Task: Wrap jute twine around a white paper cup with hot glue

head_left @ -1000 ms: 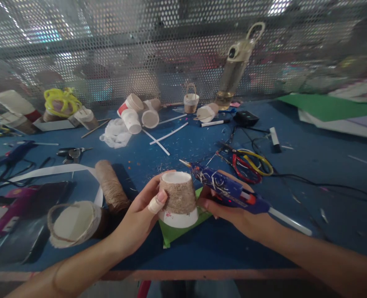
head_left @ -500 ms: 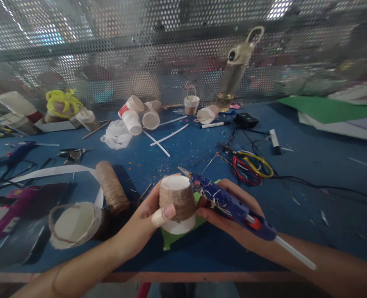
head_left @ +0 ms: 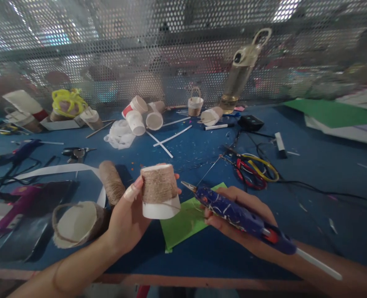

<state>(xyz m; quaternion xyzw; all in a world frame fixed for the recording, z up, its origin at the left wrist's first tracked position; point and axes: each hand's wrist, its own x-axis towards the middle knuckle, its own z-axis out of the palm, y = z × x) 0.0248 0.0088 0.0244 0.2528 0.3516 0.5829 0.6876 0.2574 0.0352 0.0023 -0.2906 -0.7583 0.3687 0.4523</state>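
Observation:
My left hand [head_left: 129, 219] grips a paper cup [head_left: 160, 190] wound with brown twine, with a white band bare along its lower part. Wrapped in my right hand [head_left: 242, 211] is a blue hot glue gun [head_left: 233, 211], a white glue stick poking out of its back end. Its metal nozzle points at the cup's right side, a small gap apart from it. Beneath both hands lies a green paper sheet [head_left: 183, 223]. Left of the cup, a roll of twine [head_left: 111, 182] rests beside a twine-trimmed cup basket [head_left: 77, 225] lying on its side.
Scissors with red and yellow handles [head_left: 257, 171] and black cables lie to the right. Behind are paper cups [head_left: 135, 120], a small basket [head_left: 195, 105], a bottle [head_left: 239, 74] and a perforated metal screen [head_left: 171, 49]. A phone-like black slab [head_left: 31, 227] lies at left.
My left hand has lifted the cup leftward and tilted it so its twine side shows. The glue gun has moved slightly right and down, away from the cup's rim.

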